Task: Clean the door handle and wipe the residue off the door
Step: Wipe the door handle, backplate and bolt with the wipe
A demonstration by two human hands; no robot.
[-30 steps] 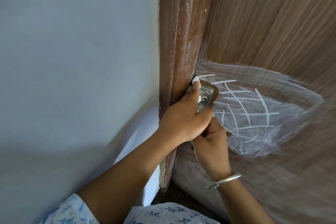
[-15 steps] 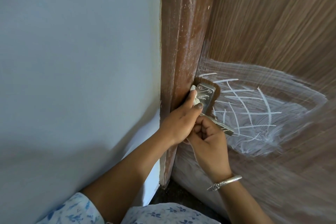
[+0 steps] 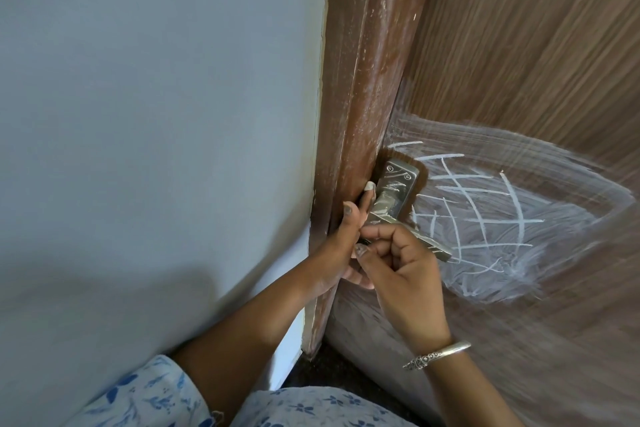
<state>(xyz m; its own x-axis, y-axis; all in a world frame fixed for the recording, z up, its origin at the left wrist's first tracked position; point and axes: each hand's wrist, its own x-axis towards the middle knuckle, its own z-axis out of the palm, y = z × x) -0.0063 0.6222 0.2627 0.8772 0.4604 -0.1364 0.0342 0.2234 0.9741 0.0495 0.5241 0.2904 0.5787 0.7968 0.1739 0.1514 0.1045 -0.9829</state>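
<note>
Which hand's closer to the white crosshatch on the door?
Right. The right hand grips the lever, right beside the crosshatch. The left hand is across the handle plate, against the door frame.

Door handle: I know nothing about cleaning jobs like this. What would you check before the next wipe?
1. Grip: right hand curls round the handle, steadying it: ok.
2. Wiper in place: white wad sits at the handle's left edge under a fingertip of the left hand: ok.
3. Handle clean: white streaks show on it: not ok.
4. Door clean: residue, smears and crossed lines, lies right of the handle: not ok.
5. Wad has a clean side left: mostly hidden: cannot tell.
</note>
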